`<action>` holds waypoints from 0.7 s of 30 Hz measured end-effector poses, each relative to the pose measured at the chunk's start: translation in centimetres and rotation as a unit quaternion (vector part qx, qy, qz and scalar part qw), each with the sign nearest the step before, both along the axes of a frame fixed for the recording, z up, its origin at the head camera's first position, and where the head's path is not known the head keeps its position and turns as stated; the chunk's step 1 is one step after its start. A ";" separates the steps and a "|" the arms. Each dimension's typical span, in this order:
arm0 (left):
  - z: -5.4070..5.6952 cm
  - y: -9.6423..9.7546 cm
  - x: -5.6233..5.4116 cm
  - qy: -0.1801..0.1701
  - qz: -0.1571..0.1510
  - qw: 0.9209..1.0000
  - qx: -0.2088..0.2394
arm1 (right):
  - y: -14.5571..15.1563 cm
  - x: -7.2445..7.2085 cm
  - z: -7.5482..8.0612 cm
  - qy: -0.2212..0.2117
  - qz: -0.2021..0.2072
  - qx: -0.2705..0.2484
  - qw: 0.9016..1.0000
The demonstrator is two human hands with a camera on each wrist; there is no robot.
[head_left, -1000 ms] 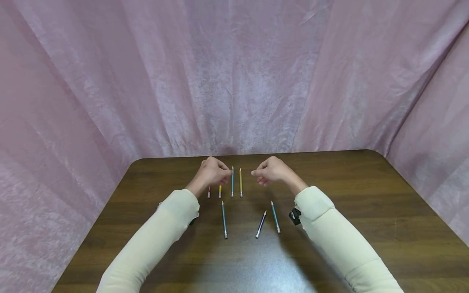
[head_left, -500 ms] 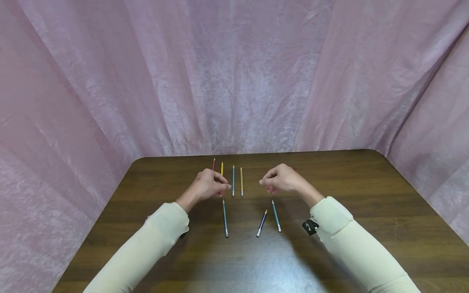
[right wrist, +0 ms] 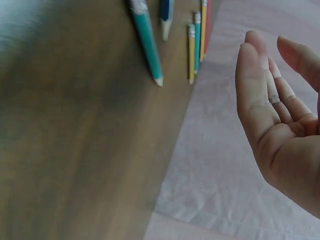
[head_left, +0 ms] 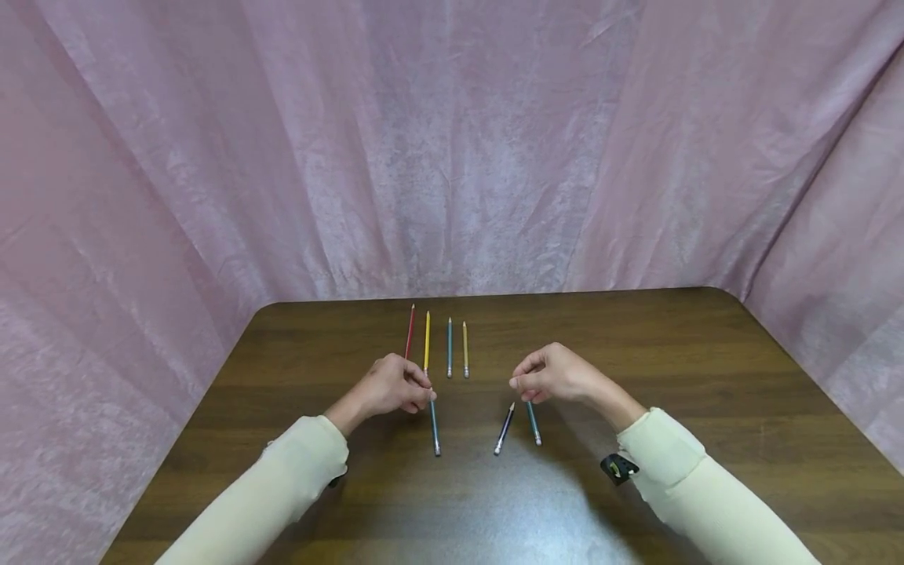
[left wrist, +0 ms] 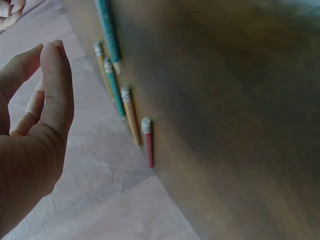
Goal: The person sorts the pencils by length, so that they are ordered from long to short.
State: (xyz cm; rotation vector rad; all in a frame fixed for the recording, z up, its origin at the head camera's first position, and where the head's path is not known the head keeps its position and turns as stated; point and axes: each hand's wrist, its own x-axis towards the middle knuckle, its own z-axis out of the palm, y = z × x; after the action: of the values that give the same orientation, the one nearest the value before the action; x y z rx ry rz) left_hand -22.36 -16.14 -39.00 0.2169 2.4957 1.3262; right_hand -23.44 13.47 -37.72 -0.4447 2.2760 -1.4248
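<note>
My left hand [head_left: 395, 386] hovers at the pointed end of a teal pencil [head_left: 435, 430] on the table's left-middle part. In the left wrist view its thumb and forefinger tips come close together with nothing between them. My right hand [head_left: 554, 375] hangs over the tip of another teal pencil [head_left: 534, 426], hiding that end in the head view. Its thumb stands apart from the fingers [right wrist: 251, 80] in the right wrist view, and it holds nothing. A dark blue pencil [head_left: 504, 428] lies slanted just left of this pencil.
Farther back, a red pencil [head_left: 410, 329], a yellow pencil [head_left: 427, 339], a teal pencil [head_left: 449, 348] and a mustard-yellow pencil [head_left: 465, 350] lie side by side, points away. The wooden table [head_left: 706, 392] ends at a pink curtain [head_left: 452, 157].
Both hands have come back from the far row toward the nearer pencils and lowered in the head view. The red and yellow pencils behind the left hand are now mostly uncovered. The pencils stay put.
</note>
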 end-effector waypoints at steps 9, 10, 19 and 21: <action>-1.2 1.1 0.3 -0.005 -0.017 0.997 -0.072 | 1.1 1.4 -1.4 -0.028 -0.007 -0.017 0.999; -1.3 1.2 0.4 -0.007 -0.019 0.997 -0.078 | 1.2 1.6 -1.5 -0.032 -0.009 -0.018 0.999; -1.7 1.7 0.5 0.005 -0.024 0.990 -0.138 | 2.1 2.2 -1.9 -0.044 -0.022 -0.026 0.998; -1.7 1.9 0.4 0.007 -0.034 0.989 -0.146 | 2.3 2.3 -1.9 -0.045 -0.022 -0.029 0.998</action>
State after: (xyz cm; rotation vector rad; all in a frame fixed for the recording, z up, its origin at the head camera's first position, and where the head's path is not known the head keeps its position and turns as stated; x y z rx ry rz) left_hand -21.92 -14.19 -40.70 0.2426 2.6290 0.9199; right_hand -21.17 15.78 -39.60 -0.3421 2.1913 -1.5039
